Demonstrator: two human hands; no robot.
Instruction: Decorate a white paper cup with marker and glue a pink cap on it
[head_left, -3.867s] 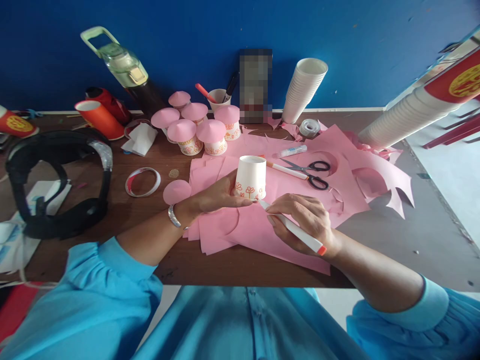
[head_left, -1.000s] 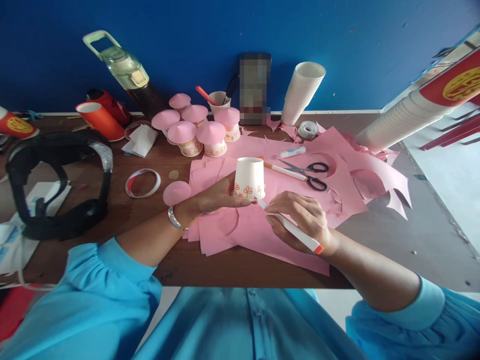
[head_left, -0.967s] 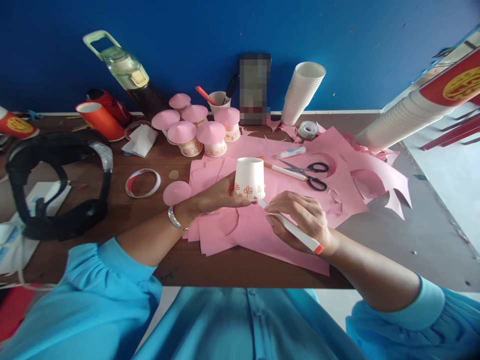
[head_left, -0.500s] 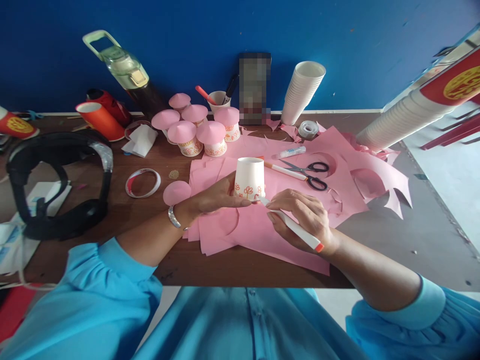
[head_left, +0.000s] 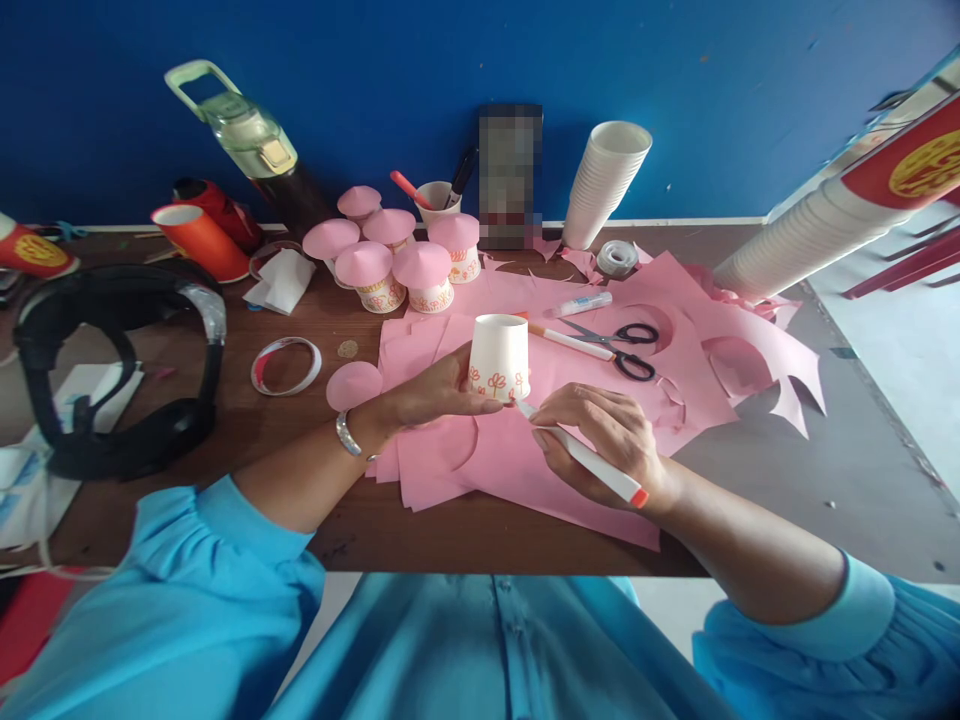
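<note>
Wall (head_left: 345, 90), blue, rose behind a brown worktop (head_left: 247, 440), its middle covered by overlapping pink paper (head_left: 517, 470). A stack of white cups (head_left: 606, 190) stood near the wall, with 6 cone-topped cups (head_left: 364, 265) clustered to its left.

Over the paper, 2 hands were close together. The right hand (head_left: 600, 430) was curled in a pen grip on a white marker (head_left: 600, 468); the left hand (head_left: 439, 390) was partly closed round the left side of a white cup (head_left: 500, 345), its thumb along the lower edge. That cup was narrow end up, its long axis near upright. It lay ahead and to the left of the right hand, and the marker slanted toward it. The left hand was nearer, touching the cup; the right hand was just beside it.

Scissors (head_left: 600, 334) lay to the cup's right. Red-orange flowers (head_left: 496, 383) ringed its lower part. The marker's tip (head_left: 523, 408) was at the bottom rim; whether it touched could not be told.
</note>
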